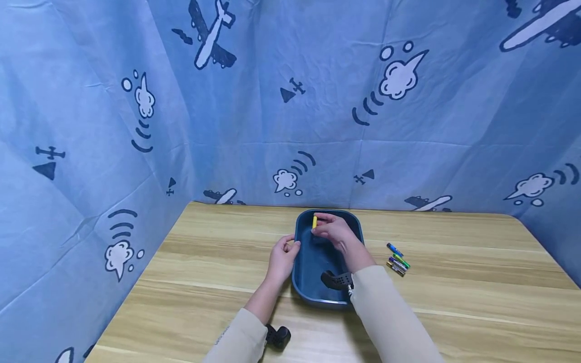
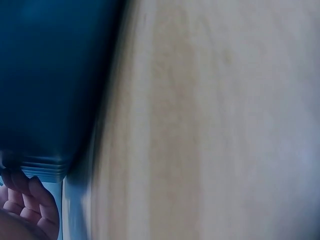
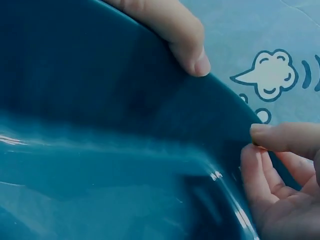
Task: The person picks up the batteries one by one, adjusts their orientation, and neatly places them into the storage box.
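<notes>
Pinching the yellow pen [image 1: 315,222] over the tub [image 1: 313,275], the right hand [image 1: 337,233] could drop it if it squeezes too softly, and the left hand [image 1: 281,259], gripping the tub, could tip it by pulling.

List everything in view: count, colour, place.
Table: one, light wood, lower half
Cloth: count unclear, printed blue, behind and beside the table
Small pens: several, including blue and green, right of the basin
Basin: one, dark blue, on the table
Stick: one, yellow, at the basin's far end
Wrist cameras: two, black, left and right
Sleeves: two, cream, bottom
Left hand: one, bare, gripping the basin's left rim
Right hand: one, bare, pinching the stick
</notes>
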### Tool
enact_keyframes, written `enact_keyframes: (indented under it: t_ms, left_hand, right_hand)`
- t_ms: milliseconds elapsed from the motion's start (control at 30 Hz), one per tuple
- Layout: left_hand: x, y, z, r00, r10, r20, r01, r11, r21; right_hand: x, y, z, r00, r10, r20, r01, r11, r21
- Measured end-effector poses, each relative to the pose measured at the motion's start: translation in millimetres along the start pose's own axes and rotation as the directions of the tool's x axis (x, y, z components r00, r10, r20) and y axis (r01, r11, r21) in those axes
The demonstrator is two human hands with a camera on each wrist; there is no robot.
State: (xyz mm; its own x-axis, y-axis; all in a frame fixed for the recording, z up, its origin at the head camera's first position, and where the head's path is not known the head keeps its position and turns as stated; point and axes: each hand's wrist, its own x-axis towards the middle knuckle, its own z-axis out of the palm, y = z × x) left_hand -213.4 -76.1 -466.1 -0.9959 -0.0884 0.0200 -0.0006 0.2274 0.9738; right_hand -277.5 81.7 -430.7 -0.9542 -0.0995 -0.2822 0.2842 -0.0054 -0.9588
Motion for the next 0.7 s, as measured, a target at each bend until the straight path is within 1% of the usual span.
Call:
enact_keyframes:
  t_ms: [100,200,333,433,500,533,700]
  left_hand:
    - [-0.9,1.3,-0.3,1.0,-0.004,0.0,0.004,1.0,0.001]
    - [-1.0,1.8,-0.1,1.0,-0.007,-0.002,0.007,1.0,0.002]
    - [-0.4,0.8,0.4,1.0,-0.005,-0.001,0.005,1.0,-0.001]
    - [0.0,0.7,0.5,1.0,-0.005,-0.002,0.005,1.0,-0.003]
    - [0.1,0.8,0.4,1.0,-0.008,-0.005,0.008,1.0,-0.006]
    - [0.0,1.0,0.3,1.0,-0.01,-0.006,0.01,1.0,-0.006]
    - [-0.7,1.8,0.0,1.0,0.001,-0.016,-0.001,1.0,-0.01]
  right_hand:
    - [1.6,3.1,-0.9,1.0,-0.02,0.001,0.02,0.994,-0.107]
    - [3.6,6.9,-1.5,0.999,-0.048,0.008,0.048,0.975,-0.218]
    - [6.4,12.6,-3.0,0.995,-0.095,0.039,0.103,0.921,-0.376]
    - [8.5,17.0,-4.1,0.988,-0.13,0.078,0.151,0.866,-0.477]
    - [10.0,19.5,-4.1,0.985,-0.144,0.096,0.173,0.842,-0.511]
    - [10.5,20.5,-4.0,0.984,-0.146,0.102,0.178,0.835,-0.521]
    - [11.4,23.4,-1.7,0.984,-0.144,0.104,0.178,0.818,-0.548]
